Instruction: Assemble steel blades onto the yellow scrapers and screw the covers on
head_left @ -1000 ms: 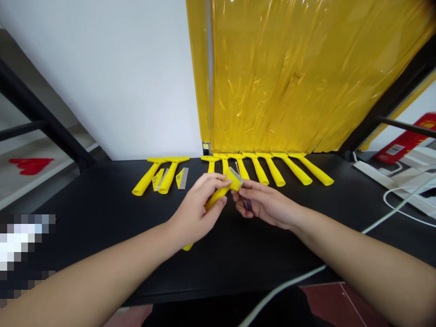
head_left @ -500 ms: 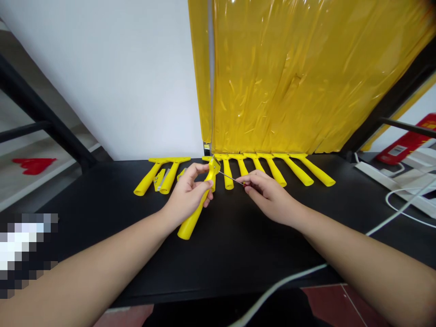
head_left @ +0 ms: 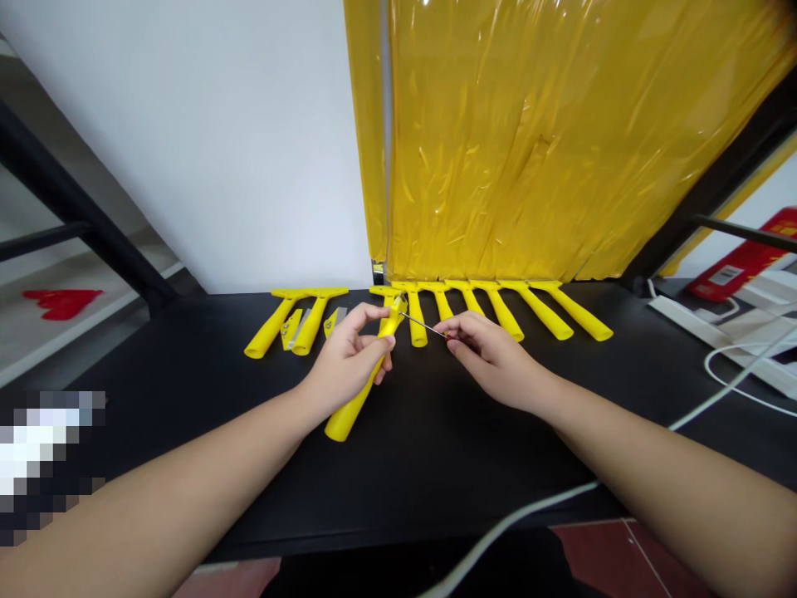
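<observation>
1. My L hand [head_left: 345, 365] is wrapped round a yellow scraper [head_left: 361, 382], its head up by my fingertips, its handle end slanting down twd me below the palm.
2. My R hand [head_left: 491, 357] pinches a thin screwdriver [head_left: 423, 324]; the tip meets the scraper head.
3. Both are over the black table [head_left: 436, 448], just in front of the row of scrapers [head_left: 498, 307] by the yellow sheet [head_left: 548, 141].

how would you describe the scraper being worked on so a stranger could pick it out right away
Start at the yellow plastic sheet hanging behind the black table; yellow scrapers lie in a row at its foot. The one meant is the yellow scraper gripped in the left hand, with the right hand pointing a thin screwdriver at its head.
</observation>
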Available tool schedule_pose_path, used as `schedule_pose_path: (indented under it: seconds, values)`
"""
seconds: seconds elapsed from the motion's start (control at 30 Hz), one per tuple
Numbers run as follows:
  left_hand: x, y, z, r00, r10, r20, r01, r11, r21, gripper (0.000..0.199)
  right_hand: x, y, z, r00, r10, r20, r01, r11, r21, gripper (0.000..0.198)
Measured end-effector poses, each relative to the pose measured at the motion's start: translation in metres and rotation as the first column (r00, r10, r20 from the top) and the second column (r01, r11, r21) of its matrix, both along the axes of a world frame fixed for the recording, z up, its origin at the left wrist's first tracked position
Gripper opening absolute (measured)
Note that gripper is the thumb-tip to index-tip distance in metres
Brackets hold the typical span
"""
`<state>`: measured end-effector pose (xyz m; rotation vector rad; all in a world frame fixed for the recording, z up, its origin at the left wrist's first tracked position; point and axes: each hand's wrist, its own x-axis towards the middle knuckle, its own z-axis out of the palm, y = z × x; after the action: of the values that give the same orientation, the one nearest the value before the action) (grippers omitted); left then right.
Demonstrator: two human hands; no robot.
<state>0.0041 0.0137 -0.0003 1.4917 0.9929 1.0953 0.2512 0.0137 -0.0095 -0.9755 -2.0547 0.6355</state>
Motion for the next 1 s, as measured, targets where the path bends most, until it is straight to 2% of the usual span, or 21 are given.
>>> schedule_pose_path:
  seconds: [0.13, 0.3, 0.43, 0.57, 0.73, 1.0]
  values:
    - [-0.002, 0.002, -0.005, 1.0, 0.018, -0.009, -0.018, 1.0, 0.021, 0.031, 0.001, 0.001, -0.001, 1.0, -0.014, -0.019, 0.014, 0.999, -0.047, 0.021]
    - [-0.003, 0.003, -0.012, 0.999, 0.043, -0.031, -0.039, 0.989, 0.143, 0.027, 0.002, 0.003, 0.002, 0.985, -0.028, -0.171, -0.014, 0.971, -0.237, 0.015]
    - [-0.003, 0.001, -0.013, 0.997, 0.032, -0.074, -0.013, 0.97, 0.243, 0.023, 0.001, 0.004, 0.004, 0.973, -0.072, -0.218, -0.01, 0.935, -0.355, 0.015]
    - [-0.003, 0.001, -0.013, 0.997, 0.042, -0.068, -0.024, 0.971, 0.239, 0.024, 0.001, 0.006, 0.001, 0.957, -0.021, -0.289, -0.085, 0.933, -0.351, 0.022]
    - [-0.002, 0.001, -0.011, 0.998, 0.043, -0.047, -0.032, 0.977, 0.21, 0.025, 0.003, 0.009, -0.001, 0.957, -0.027, -0.288, -0.092, 0.915, -0.393, 0.025]
    - [-0.001, -0.001, -0.011, 0.998, 0.043, -0.054, -0.03, 0.974, 0.225, 0.023, 0.002, 0.011, 0.001, 0.948, -0.062, -0.313, -0.11, 0.856, -0.504, 0.043]
